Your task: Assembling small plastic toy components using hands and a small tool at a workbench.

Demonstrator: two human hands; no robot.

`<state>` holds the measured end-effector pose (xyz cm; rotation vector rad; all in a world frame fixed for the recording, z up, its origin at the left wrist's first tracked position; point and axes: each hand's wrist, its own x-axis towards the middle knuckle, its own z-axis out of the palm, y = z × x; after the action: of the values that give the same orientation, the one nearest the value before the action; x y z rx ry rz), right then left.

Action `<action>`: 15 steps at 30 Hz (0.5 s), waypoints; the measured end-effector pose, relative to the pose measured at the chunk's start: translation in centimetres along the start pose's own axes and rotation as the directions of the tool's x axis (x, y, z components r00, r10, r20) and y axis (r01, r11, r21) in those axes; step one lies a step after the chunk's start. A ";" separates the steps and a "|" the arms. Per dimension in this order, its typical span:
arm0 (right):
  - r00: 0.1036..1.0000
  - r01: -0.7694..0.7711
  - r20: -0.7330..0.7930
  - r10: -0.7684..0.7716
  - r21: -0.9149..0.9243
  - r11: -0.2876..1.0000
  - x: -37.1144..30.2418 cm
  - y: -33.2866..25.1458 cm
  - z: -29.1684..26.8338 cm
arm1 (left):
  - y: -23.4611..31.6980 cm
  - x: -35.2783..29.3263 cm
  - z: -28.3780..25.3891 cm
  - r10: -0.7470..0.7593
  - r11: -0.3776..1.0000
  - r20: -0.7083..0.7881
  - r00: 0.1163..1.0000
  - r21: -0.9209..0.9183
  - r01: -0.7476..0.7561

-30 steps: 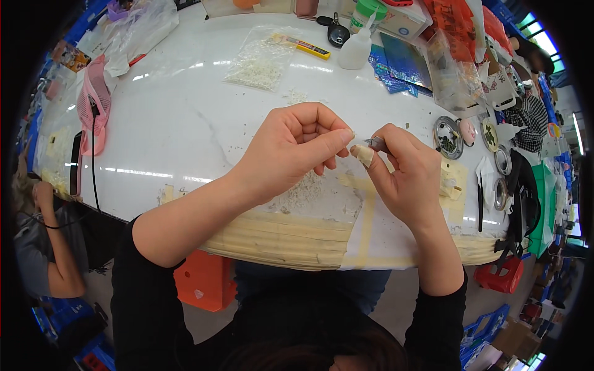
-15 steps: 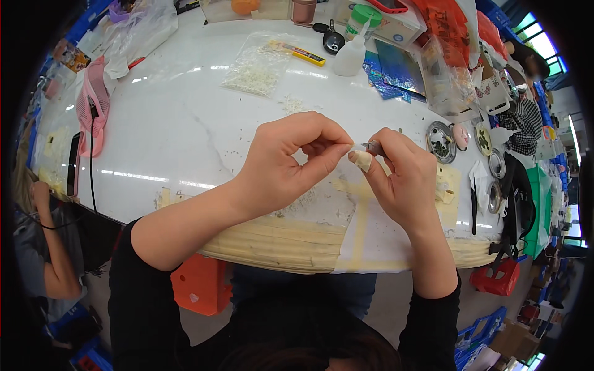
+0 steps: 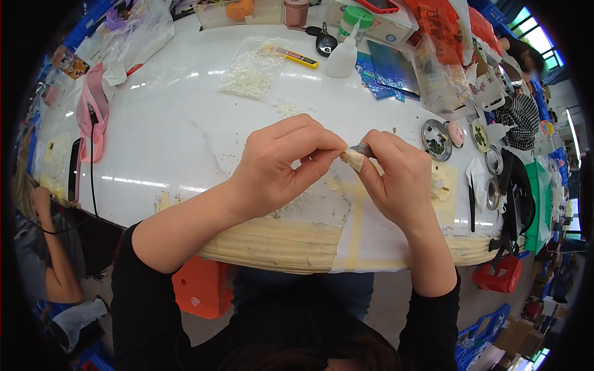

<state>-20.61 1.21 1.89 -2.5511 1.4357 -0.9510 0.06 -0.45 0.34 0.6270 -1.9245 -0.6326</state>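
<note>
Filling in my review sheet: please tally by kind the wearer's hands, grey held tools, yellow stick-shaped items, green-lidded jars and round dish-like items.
Left hand, right hand: 2
Grey tool: 1
Yellow stick-shaped item: 1
Green-lidded jar: 1
Round dish-like items: 4
Total: 9

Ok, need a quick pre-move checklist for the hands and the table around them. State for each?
1. Right hand gripping the small grey tool: ok, held between thumb and fingers.
2. Cream wrap on right thumb: ok, in place.
3. Left hand pinching the workpiece: cannot tell, fingertips are together but anything between them is too small to see.
4. Finger clearance: not ok, left fingertips sit right by the tool's end.
5. Table clear of debris: not ok, white crumbs lie scattered.
6. Squeeze bottle upright: ok.
</note>
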 end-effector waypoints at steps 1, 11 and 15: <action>1.000 -0.001 -0.003 0.001 -0.003 1.000 0.0 0.0 0.0 | 0.0 0.1 0.0 0.011 1.000 -0.003 1.000 0.010 -0.011; 0.999 0.038 -0.007 -0.039 -0.064 0.997 0.0 0.1 -0.1 | 0.1 0.2 -0.1 0.026 0.999 0.007 1.000 0.044 -0.027; 0.999 0.024 -0.021 -0.025 -0.064 0.998 0.0 0.1 0.0 | 0.2 0.2 -0.1 0.011 1.000 -0.003 1.000 0.008 -0.011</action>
<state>-20.69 1.21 1.89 -2.6171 1.4672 -0.9544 0.00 -0.48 0.61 0.6216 -1.9272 -0.6166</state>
